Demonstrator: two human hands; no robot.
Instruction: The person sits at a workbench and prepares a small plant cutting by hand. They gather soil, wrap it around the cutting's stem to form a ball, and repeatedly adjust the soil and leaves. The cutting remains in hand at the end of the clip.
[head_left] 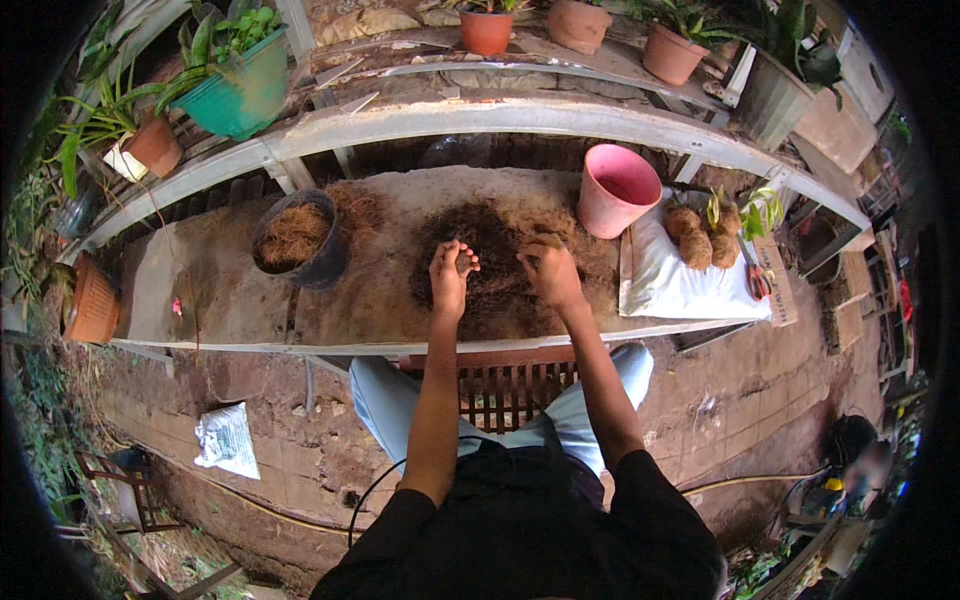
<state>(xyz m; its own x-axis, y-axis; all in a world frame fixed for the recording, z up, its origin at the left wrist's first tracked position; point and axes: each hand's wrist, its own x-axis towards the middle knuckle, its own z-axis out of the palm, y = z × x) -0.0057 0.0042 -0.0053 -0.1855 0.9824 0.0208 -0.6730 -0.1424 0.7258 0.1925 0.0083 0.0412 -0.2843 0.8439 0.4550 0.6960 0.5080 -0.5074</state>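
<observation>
A dark heap of soil (490, 285) mixed with fibre is spread on the bench in front of me. Over its left part, my left hand (452, 273) is closed with the fingers curled in; what lies in them, if anything, is too small to make out. My right hand (551, 270) is bent over the right part of the heap, fingers curled down and partly hidden. A pink plastic pot (612, 215), its mouth facing me, stands just beyond the right hand. To the left is a black pot (325, 262) filled with brown coconut fibre (293, 236).
On the right, a white bag (660, 285) carries several root-balled seedlings (695, 240) and red-handled scissors (759, 283). Loose fibre (358, 210) lies beside the black pot. A terracotta planter (92, 300) sits at the left end. Behind runs a raised shelf rail (460, 115) with potted plants.
</observation>
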